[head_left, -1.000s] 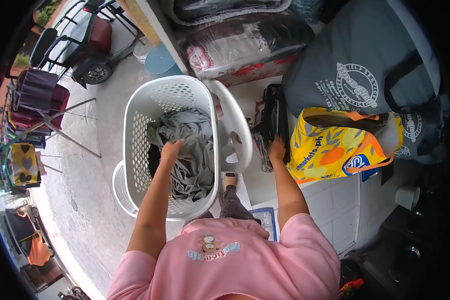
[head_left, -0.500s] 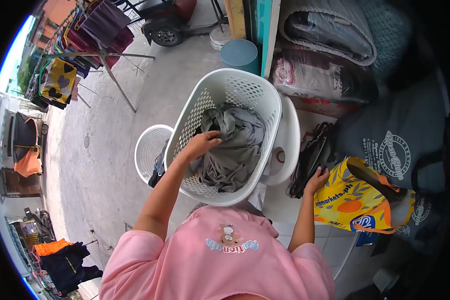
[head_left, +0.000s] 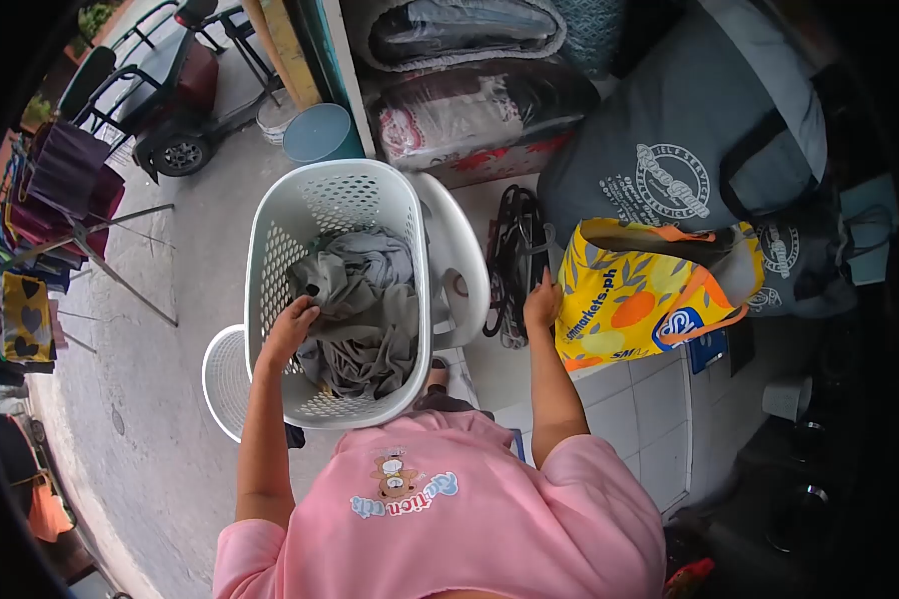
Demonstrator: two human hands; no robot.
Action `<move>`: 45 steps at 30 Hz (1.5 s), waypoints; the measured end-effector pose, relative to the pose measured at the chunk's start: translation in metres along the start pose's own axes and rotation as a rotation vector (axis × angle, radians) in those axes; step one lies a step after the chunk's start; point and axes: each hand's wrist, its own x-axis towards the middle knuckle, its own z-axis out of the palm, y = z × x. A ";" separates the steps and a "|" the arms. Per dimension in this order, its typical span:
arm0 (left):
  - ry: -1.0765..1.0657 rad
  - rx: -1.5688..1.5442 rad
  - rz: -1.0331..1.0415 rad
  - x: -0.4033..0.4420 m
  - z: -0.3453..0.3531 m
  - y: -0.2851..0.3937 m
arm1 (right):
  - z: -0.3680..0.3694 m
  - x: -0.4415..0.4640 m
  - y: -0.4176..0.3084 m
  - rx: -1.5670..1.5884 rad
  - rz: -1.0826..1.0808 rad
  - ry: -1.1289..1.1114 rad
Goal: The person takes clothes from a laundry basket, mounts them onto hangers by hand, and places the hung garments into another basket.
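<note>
My left hand [head_left: 294, 327] reaches over the near left side of a white laundry basket [head_left: 267, 215], its fingers curled closed on the edge of a grey-green garment [head_left: 360, 334]. Bunched grey cloth [head_left: 380, 255] lies at the far end of the pile. To the right, my right hand [head_left: 542, 302] is at a bundle of black hangers [head_left: 514, 265], fingers closed on one of them; the fingertips are partly hidden. Just right of that hand stands a yellow shopping bag [head_left: 609, 299] with orange handles, its top gaping.
A white stool [head_left: 469, 275] stands against the basket's right side, a smaller white basket [head_left: 225, 374] at its left. Behind are a blue-grey drum [head_left: 320, 133] and plastic-wrapped bedding [head_left: 469, 115]. A large grey bag [head_left: 619, 140] fills the back right. Clothes hang on a rack [head_left: 80, 235] at left.
My view has turned to the right, so the basket and bags appear further left. My right hand has moved from the yellow bag's edge onto the hangers. My left hand stays at the garment.
</note>
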 end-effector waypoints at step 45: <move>0.291 -0.879 0.542 -0.061 0.122 0.154 | -0.179 -0.078 -0.149 1.296 -0.173 -0.504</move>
